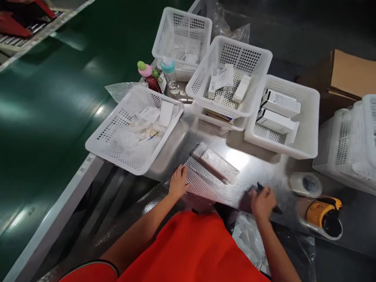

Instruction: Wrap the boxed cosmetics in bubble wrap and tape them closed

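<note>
My left hand (pixel 178 183) lies with its fingers stretched out on a sheet of bubble wrap (pixel 202 178) at the front of the metal table. On the sheet, just beyond those fingers, is a long flat item (pixel 216 158) under clear bubble plastic; its exact kind is hidden. To the right, my right hand (pixel 263 203) is closed around a slim black tool (pixel 277 210) whose ends stick out on both sides of the fist. Blur and the fingers hide which kind of tool it is. The hand is low over the table edge, apart from the wrap.
White baskets hold small boxes (pixel 242 89), larger boxes (pixel 276 121) and bagged cables (pixel 151 135). Two bottles (pixel 169 72) stand between baskets. Clear tape (pixel 305 184) and an orange tape dispenser (pixel 320 213) are at right. A green conveyor belt (pixel 58 98) runs along the left.
</note>
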{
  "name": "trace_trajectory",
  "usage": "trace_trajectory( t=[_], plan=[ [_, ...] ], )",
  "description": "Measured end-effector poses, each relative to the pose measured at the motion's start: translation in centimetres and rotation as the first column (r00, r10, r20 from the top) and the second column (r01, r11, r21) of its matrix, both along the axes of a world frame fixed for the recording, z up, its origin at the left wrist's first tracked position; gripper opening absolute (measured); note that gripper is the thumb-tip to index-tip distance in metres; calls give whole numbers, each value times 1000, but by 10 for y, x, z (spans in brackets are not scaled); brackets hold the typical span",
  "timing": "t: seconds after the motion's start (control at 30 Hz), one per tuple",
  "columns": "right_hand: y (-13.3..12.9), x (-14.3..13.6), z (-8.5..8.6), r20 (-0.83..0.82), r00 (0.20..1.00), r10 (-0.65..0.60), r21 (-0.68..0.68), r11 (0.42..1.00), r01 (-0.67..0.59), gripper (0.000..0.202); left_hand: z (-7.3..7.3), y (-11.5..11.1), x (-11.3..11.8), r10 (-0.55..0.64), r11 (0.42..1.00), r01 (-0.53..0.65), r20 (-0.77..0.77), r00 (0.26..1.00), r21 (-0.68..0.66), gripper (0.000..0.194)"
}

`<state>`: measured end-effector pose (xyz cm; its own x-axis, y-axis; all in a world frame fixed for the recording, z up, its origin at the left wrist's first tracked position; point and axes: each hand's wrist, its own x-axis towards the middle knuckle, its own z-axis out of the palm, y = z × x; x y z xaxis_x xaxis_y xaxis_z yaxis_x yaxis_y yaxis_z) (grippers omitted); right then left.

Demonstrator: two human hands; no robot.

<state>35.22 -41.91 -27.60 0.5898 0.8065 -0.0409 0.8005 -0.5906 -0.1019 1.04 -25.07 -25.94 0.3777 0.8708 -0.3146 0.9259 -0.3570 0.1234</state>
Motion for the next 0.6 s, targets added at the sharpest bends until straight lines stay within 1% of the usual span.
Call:
trace_trajectory(
  t=[0.03, 0.07, 0.1, 0.13, 0.17, 0.2, 0.23, 0.27, 0.33, 0.37, 0.4, 0.43, 0.47, 0.5, 0.53, 0.57, 0.6],
  plan=[
    [31, -20, 3, -47, 998, 51, 90, 995, -46, 62, 0, 1, -4, 9, 1000, -9, 4, 1000, -13, 72],
    [62, -38, 8, -91, 982, 166, 131, 980, -153, 61, 0, 3, -9, 21, 999, -21, 4, 1000, -39, 66],
    [90, -54, 12, -122, 945, 304, 136, 948, -288, 54, 0, 7, -14, 32, 997, -32, 0, 999, -74, 57],
    [114, -66, 17, -161, 889, 428, 115, 903, -414, 49, 0, 11, -21, 45, 993, -46, -10, 999, -112, 46],
    [133, -74, 20, -210, 828, 519, 81, 854, -514, 43, 1, 16, -28, 57, 987, -60, -27, 998, -146, 36],
    [148, -77, 22, -259, 776, 575, 44, 810, -585, 38, 4, 21, -37, 67, 983, -74, -47, 997, -170, 31],
    [158, -77, 23, -301, 740, 602, 13, 778, -628, 36, 8, 24, -47, 77, 979, -88, -69, 995, -181, 30],
    [164, -76, 22, -330, 722, 608, -10, 762, -647, 36, 14, 26, -59, 88, 978, -104, -92, 992, -182, 29],
    [168, -70, 19, -344, 720, 602, -29, 760, -649, 38, 30, 22, -82, 130, 975, -154, -147, 980, -162, 30],
    [168, -68, 18, -336, 725, 602, -26, 763, -646, 38, 39, 16, -91, 167, 974, -189, -168, 971, -127, 30],
    [167, -67, 16, -327, 728, 603, -22, 765, -644, 38, 48, 9, -94, 217, 970, -232, -172, 961, -68, 32],
    [166, -66, 15, -323, 729, 604, -18, 766, -643, 37, 55, 0, -91, 283, 959, -284, -132, 950, 13, 34],
    [165, -66, 15, -324, 727, 606, -13, 765, -644, 37, 60, -8, -80, 347, 936, -344, -45, 937, 70, 35],
    [165, -67, 15, -330, 724, 605, -8, 765, -643, 37, 61, -15, -61, 411, 906, -417, 84, 908, 72, 33],
    [165, -67, 15, -339, 723, 602, -3, 768, -641, 37, 59, -20, -36, 483, 869, -495, 235, 844, -8, 29],
    [166, -67, 15, -352, 721, 598, 1, 770, -638, 37, 53, -24, -5, 590, 803, -568, 373, 716, -179, 25],
    [167, -67, 16, -365, 719, 592, 4, 773, -634, 37, 44, -26, 28, 754, 654, -630, 429, 497, -418, 21]
  ],
)
